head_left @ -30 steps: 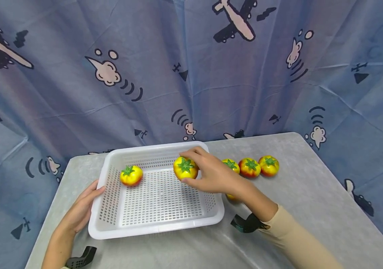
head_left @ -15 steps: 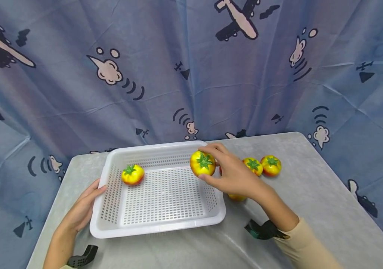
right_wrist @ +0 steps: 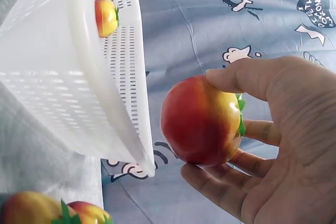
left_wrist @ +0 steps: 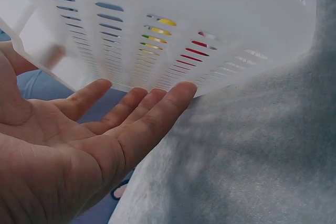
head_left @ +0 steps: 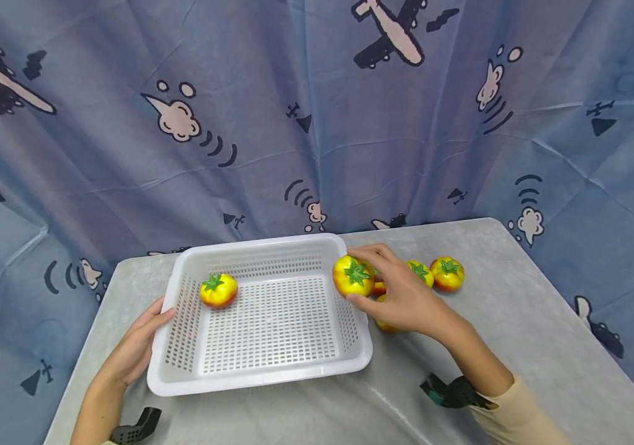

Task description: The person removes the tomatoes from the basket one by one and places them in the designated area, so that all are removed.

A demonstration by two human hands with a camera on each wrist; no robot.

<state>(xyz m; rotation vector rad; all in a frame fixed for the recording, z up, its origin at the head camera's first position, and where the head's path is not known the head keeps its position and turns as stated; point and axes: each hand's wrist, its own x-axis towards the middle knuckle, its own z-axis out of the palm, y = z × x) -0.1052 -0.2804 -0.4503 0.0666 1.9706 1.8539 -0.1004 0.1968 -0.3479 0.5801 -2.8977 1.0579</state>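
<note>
My right hand (head_left: 400, 293) holds a red-and-yellow tomato (head_left: 353, 276) with a green star-shaped calyx, over the right rim of a white perforated plastic basket (head_left: 263, 378). In the right wrist view, thumb and fingertips pinch this tomato (right_wrist: 197, 121) from opposite sides, above the basket's rim level. My left hand (head_left: 137, 346) grips the basket's left rim. The left wrist view has its fingers (left_wrist: 152, 121) against the slotted outer wall, thumb at the rim. Another tomato (head_left: 219, 290) lies inside the basket, toward its left end.
To the right of the basket, several more tomatoes sit on the grey-covered table (head_left: 522, 346), including one at the far right (head_left: 447, 274); my right hand partly hides others. A blue curtain (head_left: 272, 123) printed with planes hangs behind the table.
My right hand has moved right with its tomato, from over the basket's inside to its right rim. My left hand and the basket stay in place.
</note>
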